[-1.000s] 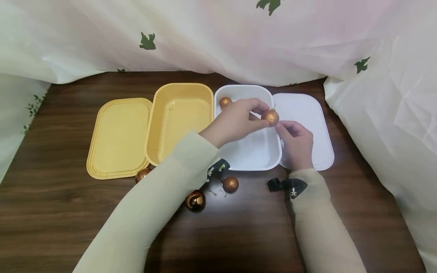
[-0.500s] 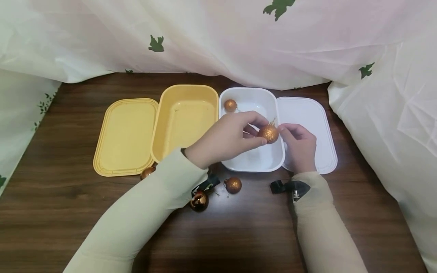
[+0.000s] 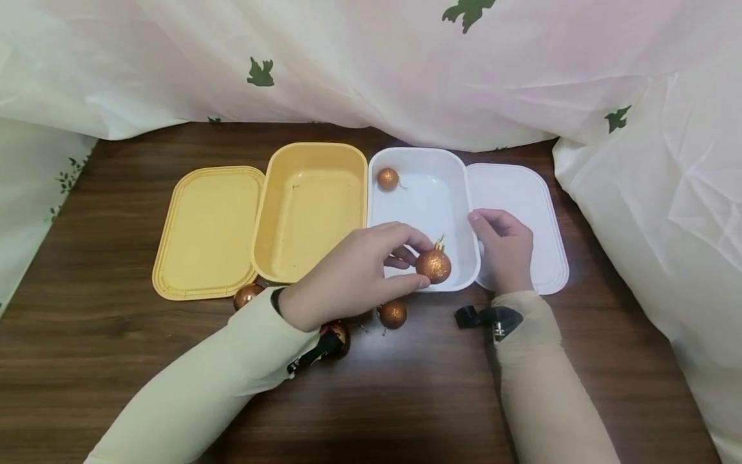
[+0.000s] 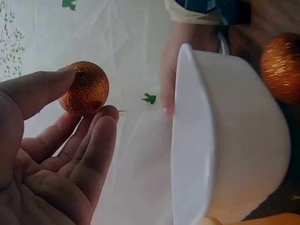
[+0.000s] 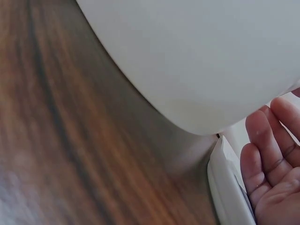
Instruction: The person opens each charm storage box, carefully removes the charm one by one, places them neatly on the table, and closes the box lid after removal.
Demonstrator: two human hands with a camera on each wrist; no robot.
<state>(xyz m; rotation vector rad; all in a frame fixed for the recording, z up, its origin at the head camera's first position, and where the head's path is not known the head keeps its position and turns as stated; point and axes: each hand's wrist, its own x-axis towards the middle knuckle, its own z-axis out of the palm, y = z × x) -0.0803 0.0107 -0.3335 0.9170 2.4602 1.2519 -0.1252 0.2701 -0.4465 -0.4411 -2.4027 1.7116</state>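
In the head view, the left hand [image 3: 348,274], at the centre, pinches a round, glittery copper-orange bauble [image 3: 433,266] with a gold cap between thumb and fingers, over the near end of a white, round-cornered plastic box [image 3: 473,258]. Right of centre, the right hand [image 3: 503,248] pinches that box's right rim. A smaller glittery copper ball [image 3: 388,179] lies in the box's upper left corner; another glittery copper ball [image 3: 393,314] lies on the dark wood-grain table [image 3: 417,399] just below it. A yellow rectangular plastic box [image 3: 310,149] and a flat yellow lid [image 3: 211,232] stand left of centre; a flat white lid [image 3: 542,225] lies on the right.

In the left wrist view, the pinched bauble sits at left between thumb and fingertips, apart from the white box, whose wall fills the right half.

In the right wrist view, the right hand's fingers curl at the right edge beside the white box's outer wall; the thumb's contact cannot be made out.
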